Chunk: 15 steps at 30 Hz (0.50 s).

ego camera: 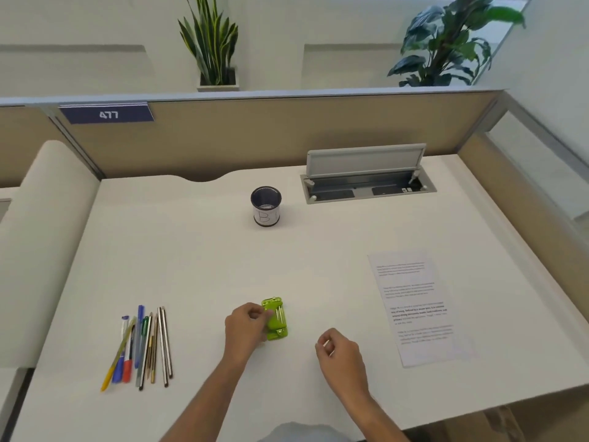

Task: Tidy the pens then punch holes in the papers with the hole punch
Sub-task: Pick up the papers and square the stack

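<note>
Masking part of hole punch (278, 322): left hand (244, 327)

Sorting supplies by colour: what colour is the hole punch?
The hole punch is lime green; head view.

You face white desk (191, 266), beige partition (287, 138) behind w/ blue sign "477" (106, 114). Cable box (366, 183) at desk rear, lid up. Beyond partition: snake plant (210, 43), leafy plant (446, 43). Glass panel (541, 173) at rt.
</note>
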Motion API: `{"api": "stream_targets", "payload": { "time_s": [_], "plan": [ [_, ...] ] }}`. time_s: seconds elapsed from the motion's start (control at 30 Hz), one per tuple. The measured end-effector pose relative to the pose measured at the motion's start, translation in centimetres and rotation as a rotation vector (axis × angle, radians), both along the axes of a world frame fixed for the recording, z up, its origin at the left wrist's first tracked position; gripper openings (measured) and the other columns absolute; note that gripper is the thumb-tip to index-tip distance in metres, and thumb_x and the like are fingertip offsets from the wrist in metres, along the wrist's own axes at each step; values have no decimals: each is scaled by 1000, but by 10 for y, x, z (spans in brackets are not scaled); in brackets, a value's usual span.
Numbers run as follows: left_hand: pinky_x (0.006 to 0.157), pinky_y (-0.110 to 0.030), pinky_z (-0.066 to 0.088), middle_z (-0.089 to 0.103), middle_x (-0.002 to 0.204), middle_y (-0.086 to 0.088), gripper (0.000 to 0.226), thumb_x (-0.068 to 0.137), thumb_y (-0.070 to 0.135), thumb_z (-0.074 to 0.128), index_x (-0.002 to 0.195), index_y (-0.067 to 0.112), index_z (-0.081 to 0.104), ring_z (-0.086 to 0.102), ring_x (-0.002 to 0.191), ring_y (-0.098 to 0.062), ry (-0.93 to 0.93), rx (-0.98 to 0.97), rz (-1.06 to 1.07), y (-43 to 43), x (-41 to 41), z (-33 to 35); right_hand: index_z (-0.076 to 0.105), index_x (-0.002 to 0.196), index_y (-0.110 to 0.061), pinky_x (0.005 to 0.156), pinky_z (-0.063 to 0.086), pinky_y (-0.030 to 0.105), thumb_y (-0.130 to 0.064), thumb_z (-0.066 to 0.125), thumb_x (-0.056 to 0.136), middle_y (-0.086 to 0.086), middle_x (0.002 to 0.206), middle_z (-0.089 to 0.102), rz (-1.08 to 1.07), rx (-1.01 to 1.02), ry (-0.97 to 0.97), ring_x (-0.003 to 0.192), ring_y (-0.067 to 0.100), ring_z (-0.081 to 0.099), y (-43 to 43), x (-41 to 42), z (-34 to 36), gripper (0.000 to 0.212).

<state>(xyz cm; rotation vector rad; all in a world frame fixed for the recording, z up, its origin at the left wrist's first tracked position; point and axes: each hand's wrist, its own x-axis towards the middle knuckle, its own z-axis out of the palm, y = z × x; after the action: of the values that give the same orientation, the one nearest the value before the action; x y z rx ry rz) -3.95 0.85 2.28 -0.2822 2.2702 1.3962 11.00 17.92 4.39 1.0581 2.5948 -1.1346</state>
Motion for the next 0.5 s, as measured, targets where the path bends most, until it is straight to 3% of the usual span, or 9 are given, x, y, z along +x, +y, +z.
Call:
{"api": "stream_targets", "payload": {
  "time_s": [0.1, 0.2, 0.5],
  "plan": [
    [54, -37, 67, 77, 76, -15, 9, 92, 9, 83, 89, 4, 76, 75, 51, -18, -37, 35, 26, 13, -1, 0, 66, 86, -30, 52, 43, 19, -27, 67, 98, -2, 70, 66, -8, -3, -11, 62, 11, 62, 20, 8, -2, 12],
    [50, -32, 64, 77, 70, -13, 9, 92, 7, 83, 90, 1, 76, 75, 51, -21, -51, 64, 33, 30, 2, 1, 66, 84, -32, 51, 42, 19, -27, 67, 96, -2, 69, 66, -32, -1, -11, 64, 13, 64, 41, 14, -2, 13],
    [60, -40, 69, 78, 63, -6, 10, 91, 9, 84, 84, 7, 77, 78, 56, -28, -28, 50, 43, 87, 19, 0, 65, 80, -31, 51, 45, 23, -23, 69, 97, -2, 68, 66, -119, -12, 19, 59, 10, 59, 115, 30, -4, 19]
  ]
}}
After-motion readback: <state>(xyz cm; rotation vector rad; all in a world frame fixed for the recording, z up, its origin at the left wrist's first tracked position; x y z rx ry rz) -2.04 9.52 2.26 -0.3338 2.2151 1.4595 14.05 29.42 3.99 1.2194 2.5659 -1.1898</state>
